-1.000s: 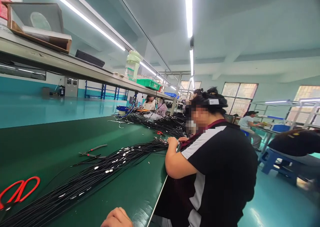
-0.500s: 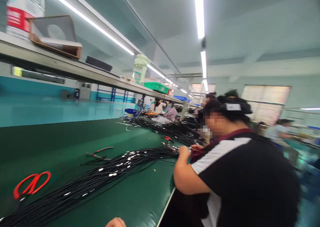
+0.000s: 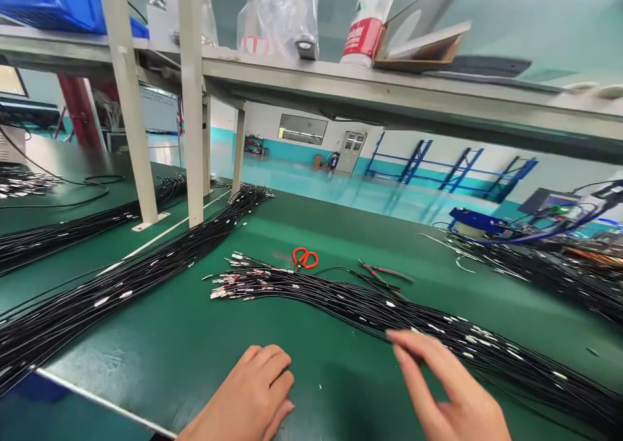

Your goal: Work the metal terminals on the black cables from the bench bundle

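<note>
My left hand (image 3: 257, 389) rests on the green table top, fingers loosely bent and the thumb a little apart, with nothing visible in it. To its right, my right hand (image 3: 450, 386) reaches in beside the near edge of a bundle of black cables (image 3: 350, 305). Its thumb and forefinger are stretched forward with a narrow gap between them, and I see nothing held; the other fingers are mostly hidden. White labels dot the cables, and their pale connector ends (image 3: 233, 285) fan out to the left. Red-handled scissors (image 3: 305, 258) and pliers (image 3: 384, 272) lie behind the bundle.
Another long cable bundle (image 3: 146, 266) runs along the left, past white shelf posts (image 3: 192, 136). More cables (image 3: 545, 275) and a blue object (image 3: 470, 222) lie far right. Overhead, a shelf (image 3: 316, 78) carries a bottle (image 3: 366, 32), an open box (image 3: 423, 48) and plastic bags.
My view has swung left and down from a co-worker at the table to the cable ends. Both my hands now show, where only part of one showed at the bottom edge before.
</note>
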A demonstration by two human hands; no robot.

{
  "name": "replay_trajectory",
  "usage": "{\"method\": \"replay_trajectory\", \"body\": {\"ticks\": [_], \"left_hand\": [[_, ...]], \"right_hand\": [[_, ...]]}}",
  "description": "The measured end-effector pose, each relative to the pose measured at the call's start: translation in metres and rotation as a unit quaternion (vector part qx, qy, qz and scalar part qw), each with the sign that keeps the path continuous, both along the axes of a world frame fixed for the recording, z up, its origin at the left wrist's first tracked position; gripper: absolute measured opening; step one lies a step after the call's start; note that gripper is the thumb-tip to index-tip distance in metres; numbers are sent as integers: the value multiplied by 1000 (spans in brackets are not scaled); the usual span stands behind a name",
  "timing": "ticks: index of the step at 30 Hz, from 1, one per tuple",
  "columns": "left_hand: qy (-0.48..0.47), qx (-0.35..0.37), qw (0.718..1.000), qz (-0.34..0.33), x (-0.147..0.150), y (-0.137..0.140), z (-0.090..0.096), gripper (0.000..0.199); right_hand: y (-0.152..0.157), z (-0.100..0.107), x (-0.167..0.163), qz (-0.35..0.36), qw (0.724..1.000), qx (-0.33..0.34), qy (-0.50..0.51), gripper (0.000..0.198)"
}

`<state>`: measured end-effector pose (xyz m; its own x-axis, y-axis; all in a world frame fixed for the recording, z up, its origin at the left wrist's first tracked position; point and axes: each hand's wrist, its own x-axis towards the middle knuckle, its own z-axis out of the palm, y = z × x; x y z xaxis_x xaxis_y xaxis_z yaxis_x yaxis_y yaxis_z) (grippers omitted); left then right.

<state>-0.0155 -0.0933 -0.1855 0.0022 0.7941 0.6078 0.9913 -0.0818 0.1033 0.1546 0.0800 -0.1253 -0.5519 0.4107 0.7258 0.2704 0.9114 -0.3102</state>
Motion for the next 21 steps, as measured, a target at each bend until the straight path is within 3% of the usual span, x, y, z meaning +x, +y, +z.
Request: {"method": "replay_trajectory", "body": {"ticks": [3, 5, 8, 11, 15, 21], "left_hand": [[29, 86, 996, 8, -4, 10, -16, 18], [37, 136, 990, 31, -6, 17, -24, 24], [26, 173, 983, 62, -3, 27, -36, 32], [-4, 203, 975, 91, 3, 36, -50, 33], [-43, 209, 969, 126, 9, 40, -60, 29], [-40, 198, 974, 101, 7, 36, -52, 30]], "right_hand": [[32, 34, -56, 16, 994, 41, -103, 20], [60, 39, -103, 33, 971, 49, -230, 26], [94, 24, -169, 87, 937, 50, -335, 33], [112, 2, -213, 131, 902, 43, -408, 42], [128, -11, -237, 113, 885, 22, -450, 33], [154, -11, -232, -49, 905, -90, -412, 5]]}}
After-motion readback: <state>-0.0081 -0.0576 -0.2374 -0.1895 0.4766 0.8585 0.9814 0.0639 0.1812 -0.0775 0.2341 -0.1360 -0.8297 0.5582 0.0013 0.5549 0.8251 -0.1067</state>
